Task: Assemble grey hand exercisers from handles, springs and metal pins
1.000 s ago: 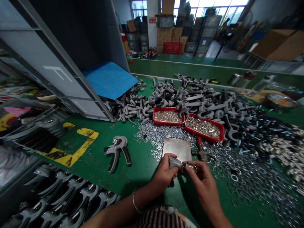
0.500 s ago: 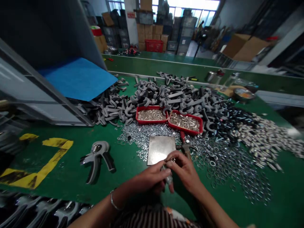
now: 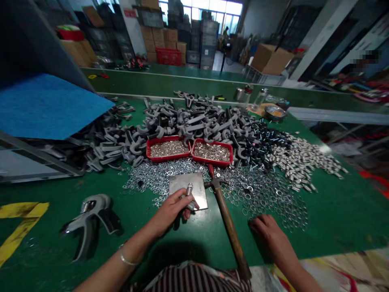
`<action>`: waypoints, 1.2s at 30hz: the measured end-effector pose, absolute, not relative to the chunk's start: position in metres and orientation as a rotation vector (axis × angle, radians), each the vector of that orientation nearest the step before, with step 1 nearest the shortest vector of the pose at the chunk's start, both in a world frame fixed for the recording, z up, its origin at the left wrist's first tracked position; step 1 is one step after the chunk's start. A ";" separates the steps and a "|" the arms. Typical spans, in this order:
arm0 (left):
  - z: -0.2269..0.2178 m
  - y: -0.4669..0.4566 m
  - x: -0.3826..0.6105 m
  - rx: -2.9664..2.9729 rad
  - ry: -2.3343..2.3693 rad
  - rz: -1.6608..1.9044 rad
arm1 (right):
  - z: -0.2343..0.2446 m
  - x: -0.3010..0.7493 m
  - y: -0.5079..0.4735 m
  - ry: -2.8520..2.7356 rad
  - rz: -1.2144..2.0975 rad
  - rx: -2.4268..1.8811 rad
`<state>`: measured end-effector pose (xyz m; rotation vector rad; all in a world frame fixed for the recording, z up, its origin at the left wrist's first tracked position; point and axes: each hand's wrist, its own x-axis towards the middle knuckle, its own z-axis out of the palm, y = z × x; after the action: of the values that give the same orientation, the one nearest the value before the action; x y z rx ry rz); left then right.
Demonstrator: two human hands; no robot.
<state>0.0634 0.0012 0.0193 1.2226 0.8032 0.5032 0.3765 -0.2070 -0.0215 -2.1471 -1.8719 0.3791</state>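
Observation:
My left hand (image 3: 174, 209) is closed around a grey piece with a coil spring (image 3: 189, 189) standing up from it, above the near part of a flat metal plate (image 3: 196, 183). The fingers hide most of that piece. My right hand (image 3: 267, 229) rests low on the green table, by the near edge of the spread of metal rings (image 3: 273, 198). Its fingers are curled, and whatever may be in them is hidden. Between the hands lies a hammer (image 3: 227, 219) with a wooden handle, its head beside the plate.
Two red trays (image 3: 212, 163) of small metal pins stand behind the plate, before a heap of grey handles (image 3: 194, 119). Metal cylinders (image 3: 298, 162) lie to the right. An assembled hand grip (image 3: 94, 219) lies at left, near yellow tape (image 3: 24, 211) and a blue sheet (image 3: 54, 107).
My hands have parted: the right moved away to the rings, while the left kept the spring piece and now holds it over the plate. The view has turned right, uncovering the hammer.

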 end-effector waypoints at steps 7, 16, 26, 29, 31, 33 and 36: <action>0.019 -0.029 0.082 1.420 1.033 0.901 | 0.006 0.304 -0.134 -1.076 0.908 -1.693; 0.027 -0.037 0.065 1.637 1.107 0.954 | 0.014 0.203 -0.075 -0.516 1.762 -0.880; 0.023 -0.039 0.069 1.543 1.176 0.868 | 0.017 0.209 -0.086 -1.304 0.945 -1.284; 0.034 -0.036 0.063 1.528 1.127 0.818 | 0.013 0.214 -0.080 -1.776 0.366 -1.146; 0.034 -0.031 0.058 1.538 1.137 0.812 | 0.008 0.213 -0.074 -1.908 0.174 -1.080; 0.028 -0.024 0.057 1.549 1.156 0.818 | 0.003 0.209 -0.069 -1.962 0.081 -1.132; 0.019 -0.012 0.059 1.495 1.132 0.841 | -0.003 0.216 -0.068 -2.100 0.166 -1.306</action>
<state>0.0586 -0.0117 0.0186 1.4947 1.1320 0.8408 0.2163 -0.0679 -0.0034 -1.3063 -2.0996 0.1655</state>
